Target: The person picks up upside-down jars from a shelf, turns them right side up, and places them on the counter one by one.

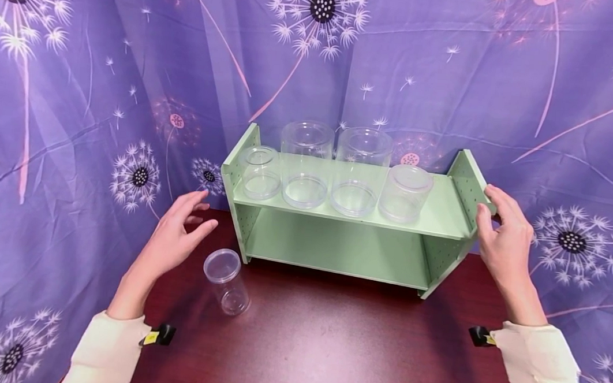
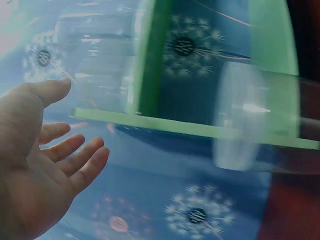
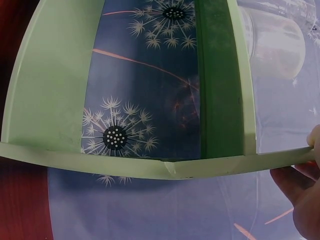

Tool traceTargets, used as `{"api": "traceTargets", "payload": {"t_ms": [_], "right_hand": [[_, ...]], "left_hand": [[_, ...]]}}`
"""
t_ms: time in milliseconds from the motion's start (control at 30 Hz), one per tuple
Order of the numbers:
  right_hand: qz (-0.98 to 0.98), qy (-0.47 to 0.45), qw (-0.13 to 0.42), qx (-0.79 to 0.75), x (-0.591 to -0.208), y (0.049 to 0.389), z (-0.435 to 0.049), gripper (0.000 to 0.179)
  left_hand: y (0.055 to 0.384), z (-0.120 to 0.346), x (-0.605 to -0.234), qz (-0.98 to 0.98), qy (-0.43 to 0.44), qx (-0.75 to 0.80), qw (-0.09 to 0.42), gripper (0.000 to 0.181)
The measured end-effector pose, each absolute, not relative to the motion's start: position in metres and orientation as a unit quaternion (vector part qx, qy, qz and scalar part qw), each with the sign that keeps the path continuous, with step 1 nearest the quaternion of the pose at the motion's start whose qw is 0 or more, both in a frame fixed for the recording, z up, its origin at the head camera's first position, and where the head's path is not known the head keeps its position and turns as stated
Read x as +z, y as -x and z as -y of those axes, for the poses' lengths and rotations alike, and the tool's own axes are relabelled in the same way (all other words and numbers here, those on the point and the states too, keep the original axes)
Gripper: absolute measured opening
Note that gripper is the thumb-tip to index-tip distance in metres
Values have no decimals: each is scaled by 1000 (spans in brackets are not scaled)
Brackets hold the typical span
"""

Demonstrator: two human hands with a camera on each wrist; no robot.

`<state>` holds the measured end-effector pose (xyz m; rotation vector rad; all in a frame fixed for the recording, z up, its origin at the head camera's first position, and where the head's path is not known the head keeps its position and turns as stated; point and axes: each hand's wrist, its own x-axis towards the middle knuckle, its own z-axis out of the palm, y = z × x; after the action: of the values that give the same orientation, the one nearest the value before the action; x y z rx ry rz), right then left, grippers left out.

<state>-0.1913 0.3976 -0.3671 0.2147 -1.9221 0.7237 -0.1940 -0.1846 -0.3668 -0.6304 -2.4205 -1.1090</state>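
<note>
A pale green two-tier shelf stands on the table, with clear jars along its top tier. Two tall jars occupy the middle, a short jar is at the left end, and another short jar sits right of them. On the table, near the shelf's left front, a clear lidded jar stands upright. My left hand hovers above and left of that jar, fingers apart and touching nothing. With thumb and fingers on either side, my right hand grips the shelf's right side panel.
A purple curtain with dandelion prints hangs behind the shelf and along both sides. The dark red tabletop extends in front of the shelf. The lower tier carries no jars.
</note>
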Motion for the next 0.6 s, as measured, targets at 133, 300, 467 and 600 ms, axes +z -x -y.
{"api": "traceTargets", "payload": {"t_ms": [133,300,467,600], "right_hand": [[798,-87,514,302,-367,191,-397,32],[797,-86,515,304,-367,190,-398,32],[796,-88,512,310,-366,190,-396,32],[795,-88,511,313,-366,189,-395,32]], "left_hand": [[204,178,-344,864,236,-395,204,60],[220,165,-319,861,252,-392,203,60],[237,156,-297,868,264,-374,195,61],[250,150,-285,872,279,-360,181,65]]}}
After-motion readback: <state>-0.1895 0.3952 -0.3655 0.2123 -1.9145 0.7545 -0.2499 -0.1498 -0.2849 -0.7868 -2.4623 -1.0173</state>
